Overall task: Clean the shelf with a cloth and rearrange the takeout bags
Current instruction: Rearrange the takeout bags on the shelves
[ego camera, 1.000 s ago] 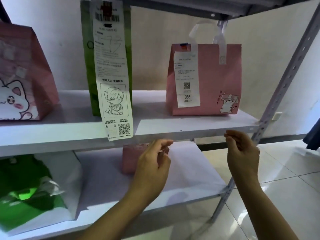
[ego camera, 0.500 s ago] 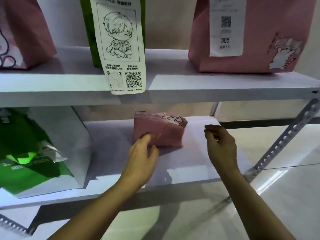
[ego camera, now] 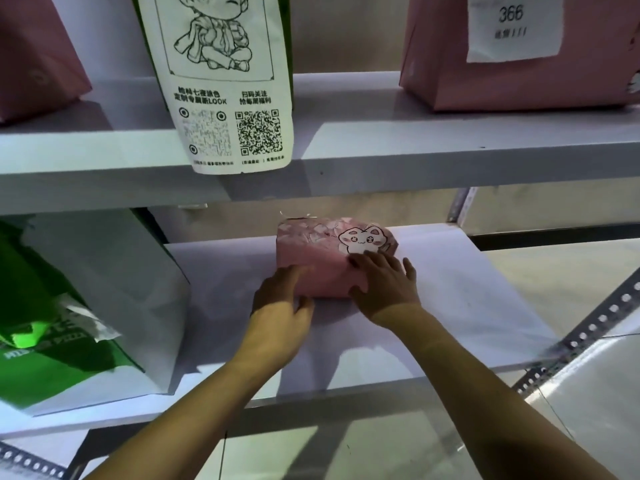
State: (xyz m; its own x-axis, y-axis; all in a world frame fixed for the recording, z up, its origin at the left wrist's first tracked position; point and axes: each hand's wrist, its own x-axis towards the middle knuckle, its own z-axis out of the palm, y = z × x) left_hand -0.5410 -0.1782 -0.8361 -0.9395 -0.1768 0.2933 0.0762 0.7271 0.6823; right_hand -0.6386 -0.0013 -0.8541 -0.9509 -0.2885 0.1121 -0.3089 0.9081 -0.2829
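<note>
**Two hands on one small pink bag, lower shelf**

While both hands meet on the small pink bag [ego camera: 322, 263], the left hand [ego camera: 280, 303] lies against its left front face with fingers fairly straight and the thumb spread toward the shelf board, touching rather than clasping. The right hand [ego camera: 384, 289] rests over the bag's right front corner, fingers spread flat and laid on the paper just below the printed cat face. Neither hand visibly curls round the bag. It sits on the lower shelf [ego camera: 467, 296], roughly mid-width and toward the back edge, its top folded down.

One green-and-white bag [ego camera: 86, 306] leans at the left end of the same shelf, well apart from the pink one.

On the upper shelf [ego camera: 398, 140] three bags show: a pink bag [ego camera: 38, 57] at the left edge, a green bag [ego camera: 285, 39] in the middle with one long receipt [ego camera: 225, 81] hanging over the shelf's front edge and carrying two QR codes, and a pink bag [ego camera: 519, 81] at the right with one label [ego camera: 512, 26] reading 366.

A perforated metal upright [ego camera: 588, 327] runs past the lower shelf's right front corner.
</note>
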